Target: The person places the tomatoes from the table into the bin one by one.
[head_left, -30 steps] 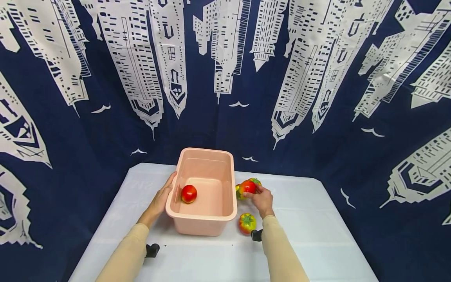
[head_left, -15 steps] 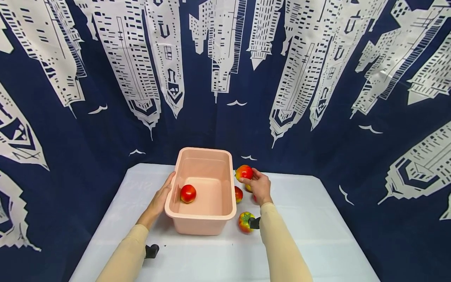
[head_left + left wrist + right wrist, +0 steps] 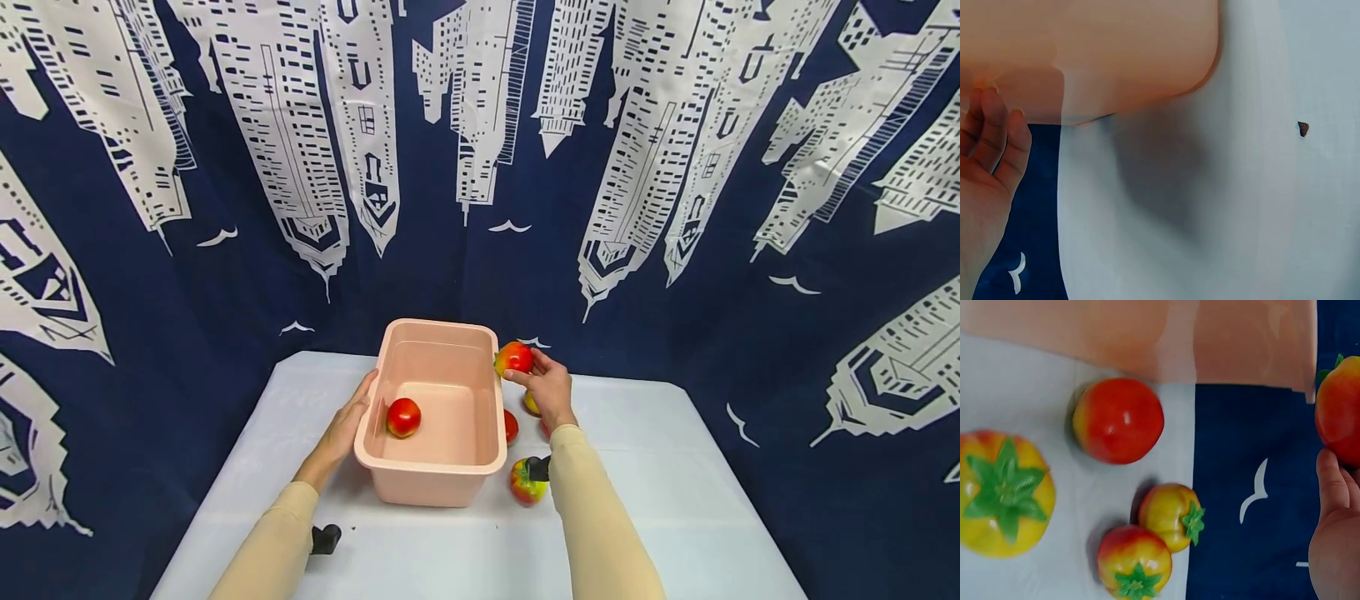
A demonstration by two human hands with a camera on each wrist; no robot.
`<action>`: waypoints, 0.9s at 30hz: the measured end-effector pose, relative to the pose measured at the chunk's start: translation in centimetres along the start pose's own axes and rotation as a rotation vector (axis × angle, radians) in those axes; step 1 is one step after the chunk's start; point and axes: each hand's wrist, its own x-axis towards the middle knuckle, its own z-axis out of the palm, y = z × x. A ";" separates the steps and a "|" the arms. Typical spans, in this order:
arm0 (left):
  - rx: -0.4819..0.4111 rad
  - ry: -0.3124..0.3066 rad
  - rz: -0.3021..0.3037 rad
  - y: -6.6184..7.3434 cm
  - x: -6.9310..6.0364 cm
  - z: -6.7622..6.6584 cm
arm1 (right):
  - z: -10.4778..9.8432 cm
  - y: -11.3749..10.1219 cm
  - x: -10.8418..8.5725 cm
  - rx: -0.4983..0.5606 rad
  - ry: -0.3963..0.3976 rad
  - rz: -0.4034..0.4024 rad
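My right hand pinches a red-and-yellow toy tomato with a green calyx, at the right rim of a pink plastic bin. The right wrist view shows the held tomato at its right edge, with fingers below it. My left hand rests along the bin's left outer wall. In the left wrist view the left fingers reach up to the bin's side with little bend; the thumb is hidden. A red tomato lies inside the bin, toward its left wall.
Right of the bin, several more tomatoes lie on the white table, including a large yellow one, a red one and a small pair touching. A dark blue curtain with white buildings hangs behind the table.
My right hand has lifted the tomato from the group on the table, moving it away from me and slightly left to the bin's rim. The left hand stays on the bin.
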 end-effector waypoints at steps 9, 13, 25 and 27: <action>0.009 0.014 -0.010 -0.9 0.3 0.2 | 2.3 -0.6 -0.1 0.053 -0.053 -0.055; -0.006 0.013 -0.018 -1.0 0.2 0.1 | 3.0 -1.2 -0.2 0.035 -0.063 -0.076; -0.017 0.015 -0.008 -1.0 0.2 0.2 | 4.2 -3.0 -0.6 0.046 -0.083 -0.103; -0.027 0.007 -0.016 -0.6 0.1 0.2 | 4.6 -3.3 -0.7 0.043 -0.090 -0.110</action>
